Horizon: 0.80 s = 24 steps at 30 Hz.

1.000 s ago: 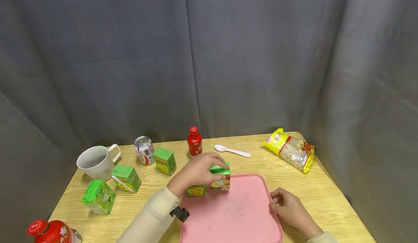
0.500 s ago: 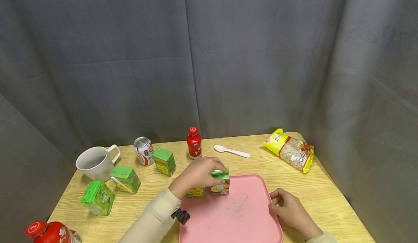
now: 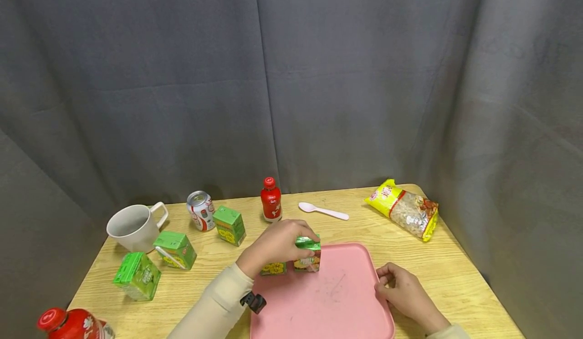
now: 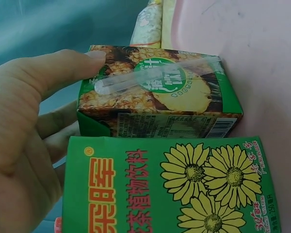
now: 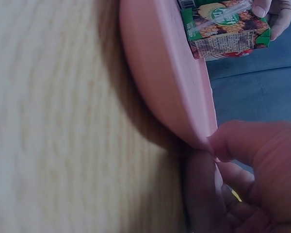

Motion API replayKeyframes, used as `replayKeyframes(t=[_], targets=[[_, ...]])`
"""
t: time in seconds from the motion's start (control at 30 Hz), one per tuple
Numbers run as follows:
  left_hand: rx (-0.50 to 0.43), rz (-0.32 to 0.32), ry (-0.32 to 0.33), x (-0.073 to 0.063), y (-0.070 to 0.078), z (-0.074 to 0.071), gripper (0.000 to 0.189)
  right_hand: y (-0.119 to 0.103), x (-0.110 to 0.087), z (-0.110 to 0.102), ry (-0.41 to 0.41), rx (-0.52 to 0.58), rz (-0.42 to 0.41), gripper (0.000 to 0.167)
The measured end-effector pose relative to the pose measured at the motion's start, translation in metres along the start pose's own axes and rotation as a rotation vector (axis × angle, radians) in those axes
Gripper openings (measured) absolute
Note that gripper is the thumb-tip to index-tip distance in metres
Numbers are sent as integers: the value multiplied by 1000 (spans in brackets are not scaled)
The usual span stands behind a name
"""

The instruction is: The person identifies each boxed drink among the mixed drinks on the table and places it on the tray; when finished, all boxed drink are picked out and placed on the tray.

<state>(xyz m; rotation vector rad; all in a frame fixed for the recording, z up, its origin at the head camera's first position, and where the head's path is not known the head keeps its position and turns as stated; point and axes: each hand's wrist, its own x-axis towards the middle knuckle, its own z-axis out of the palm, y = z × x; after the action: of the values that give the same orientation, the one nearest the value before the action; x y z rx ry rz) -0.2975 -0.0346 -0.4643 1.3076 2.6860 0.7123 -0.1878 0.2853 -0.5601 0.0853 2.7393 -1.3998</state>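
Observation:
My left hand (image 3: 280, 243) grips the top of a pineapple drink carton (image 3: 307, 264), which stands upright at the far left corner of a pink tray (image 3: 334, 308). A clear straw (image 4: 155, 75) runs down the carton's side in the left wrist view. Close beside it on the tray is a green chrysanthemum tea carton (image 4: 169, 184), partly hidden by my left hand in the head view. At the tray's right edge, my right hand (image 3: 407, 293) pinches the rim between thumb and fingers, as the right wrist view shows.
Left of the tray stand a white mug (image 3: 132, 227), a soda can (image 3: 200, 211), several green cartons and a red bottle (image 3: 75, 325). Behind it are another red bottle (image 3: 271, 202), a pink spoon (image 3: 323, 211) and a yellow snack bag (image 3: 405, 210). Grey curtains (image 3: 291, 86) enclose the table.
Since the first frame, my left hand has come down slightly with the pineapple drink carton, toward the tray. In the last half second little moves. The right hand keeps its place.

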Motion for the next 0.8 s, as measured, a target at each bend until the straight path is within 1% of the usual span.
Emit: replayKeyframes(t=[0.13, 0.2, 0.3, 0.4, 0.5, 0.57, 0.63, 0.73, 0.8], targets=[[-41, -22, -9, -4, -1, 1, 27, 0, 0, 1, -8, -2, 2, 23], [-55, -28, 3, -8, -2, 0, 29, 0, 0, 1, -13, -4, 7, 24], [-83, -33, 60, -18, -2, -5, 30, -1, 0, 2, -16, -11, 13, 25], [-108, -40, 168, -35, -4, -15, 30, -1, -1, 3, -16, -18, 12, 25], [-97, -50, 319, -59, -8, -28, 27, -1, -1, 3, -10, -20, 14, 26], [-75, -79, 423, -81, -14, -39, 26, -1, -1, 2, -7, -26, 15, 26], [-44, -119, 528, -106, -22, -48, 24, -1, -1, 1, -6, -30, 13, 26], [16, -222, 658, -145, -37, -61, 21, -2, 0, 1, -8, -26, 16, 27], [52, -288, 740, -169, -46, -65, 21, -3, -1, 0, -13, -9, 27, 28]])
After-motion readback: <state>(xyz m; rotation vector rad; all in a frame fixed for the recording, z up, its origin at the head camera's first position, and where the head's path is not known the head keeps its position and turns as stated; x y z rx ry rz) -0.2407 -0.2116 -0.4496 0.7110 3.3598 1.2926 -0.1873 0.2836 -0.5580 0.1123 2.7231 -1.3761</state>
